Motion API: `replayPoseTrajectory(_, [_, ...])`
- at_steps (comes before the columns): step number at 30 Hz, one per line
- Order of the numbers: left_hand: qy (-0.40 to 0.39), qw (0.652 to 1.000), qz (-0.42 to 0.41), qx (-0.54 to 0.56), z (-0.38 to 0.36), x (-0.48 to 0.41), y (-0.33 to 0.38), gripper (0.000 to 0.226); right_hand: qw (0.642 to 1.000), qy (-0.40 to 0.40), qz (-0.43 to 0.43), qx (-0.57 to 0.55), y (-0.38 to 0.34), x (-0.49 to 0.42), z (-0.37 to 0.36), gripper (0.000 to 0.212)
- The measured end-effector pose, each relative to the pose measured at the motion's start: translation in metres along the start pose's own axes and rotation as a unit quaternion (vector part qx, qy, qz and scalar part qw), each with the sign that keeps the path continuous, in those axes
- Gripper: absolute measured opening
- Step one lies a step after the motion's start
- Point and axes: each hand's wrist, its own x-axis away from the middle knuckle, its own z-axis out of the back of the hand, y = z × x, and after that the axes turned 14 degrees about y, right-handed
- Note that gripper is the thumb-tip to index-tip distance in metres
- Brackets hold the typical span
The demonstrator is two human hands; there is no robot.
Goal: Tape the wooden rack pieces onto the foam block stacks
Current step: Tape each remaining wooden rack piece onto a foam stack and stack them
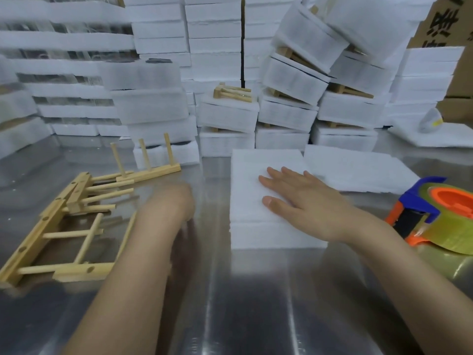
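A white foam block stack (256, 226) lies on the metal table in front of me. My right hand (302, 198) rests flat on its top with the fingers straight. My left hand (176, 201) is blurred over the bare table just left of the stack, its fingers curled under and out of sight, with nothing visible in it. Loose wooden rack pieces (64, 226) with dowels lie in a heap at the left, and one piece (151, 172) stands with its pegs up behind them. A tape dispenser (445, 219), orange and blue with clear tape, sits at the right edge.
Foam sheets (358, 170) lie flat to the right of the stack. Piles of taped foam blocks (230, 116), some with wooden pieces on top, wall off the back of the steel table (256, 303). Cardboard boxes (455, 85) stand at the far right.
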Motion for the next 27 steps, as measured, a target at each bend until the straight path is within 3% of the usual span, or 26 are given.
replayPoseTrajectory(3, [0.088,0.987,-0.064,0.122,-0.008,0.003,0.025,0.048,1.0,0.009,-0.003,-0.004,0.0,-0.001,-0.001,0.062])
replayPoseTrajectory(5, [0.128,0.962,-0.119,0.209,-0.012,0.001,0.038,0.038,1.0,0.013,-0.007,-0.007,0.0,0.0,-0.001,0.062])
replayPoseTrajectory(8, [0.143,0.937,-0.131,0.292,-0.01,-0.005,0.034,0.033,1.0,0.017,-0.015,-0.011,0.0,0.001,-0.001,0.061])
replayPoseTrajectory(11, [0.134,0.98,-0.098,0.106,-0.014,-0.01,0.014,0.042,1.0,0.015,-0.016,-0.009,-0.002,0.001,0.0,0.06])
replayPoseTrajectory(13, [0.073,0.995,-0.065,0.026,-0.015,-0.007,0.01,0.031,1.0,0.014,-0.018,-0.012,-0.003,0.002,0.001,0.059])
replayPoseTrajectory(21, [0.044,0.997,-0.049,0.028,-0.021,-0.011,0.014,0.026,1.0,0.016,-0.015,-0.011,-0.003,0.002,0.001,0.059])
replayPoseTrajectory(22, [0.068,0.996,-0.035,0.05,-0.019,-0.01,0.015,0.025,1.0,0.017,-0.016,-0.012,-0.003,0.002,0.001,0.059])
replayPoseTrajectory(24, [0.196,0.972,-0.007,0.131,-0.011,-0.006,0.018,0.025,1.0,0.021,-0.016,-0.013,-0.002,0.002,0.0,0.059])
replayPoseTrajectory(27, [0.412,0.865,-0.052,0.281,0.006,0.002,0.027,0.039,0.999,0.032,-0.012,-0.03,0.0,0.001,-0.002,0.061])
